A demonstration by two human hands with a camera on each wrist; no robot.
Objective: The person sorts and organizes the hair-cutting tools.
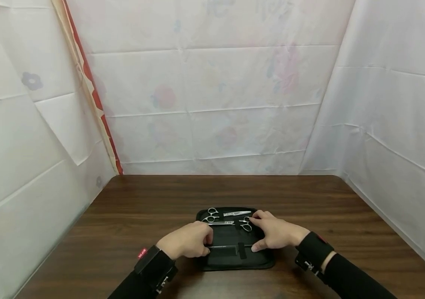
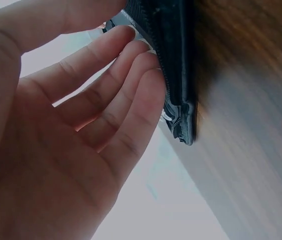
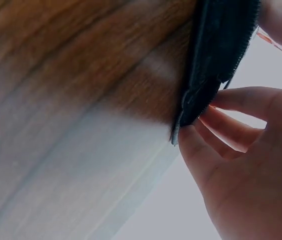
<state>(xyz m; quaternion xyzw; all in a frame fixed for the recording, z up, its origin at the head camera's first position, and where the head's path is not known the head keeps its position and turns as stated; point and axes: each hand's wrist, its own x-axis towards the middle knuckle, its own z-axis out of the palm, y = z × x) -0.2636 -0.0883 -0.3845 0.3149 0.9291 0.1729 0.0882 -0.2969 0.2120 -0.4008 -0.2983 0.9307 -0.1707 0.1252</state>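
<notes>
Comb (image 1: 223, 248) lies left-right across the case (image 1: 221, 237) between my left hand (image 1: 187, 240) and right hand (image 1: 277, 231), an end near each, both grips apart.

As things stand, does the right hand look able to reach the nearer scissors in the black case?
Probably yes: the right hand is at the case's right side, fingertips beside the nearer scissors' ring handles. The left hand leaves them free, though a dark strap seems to cross them.

A hand could cross the tabletop (image 1: 220, 191) between the black case (image 1: 235, 265) and white sheeting (image 1: 212, 137). The left hand (image 1: 187, 241) and right hand (image 1: 277, 231) block the case's sides.
</notes>
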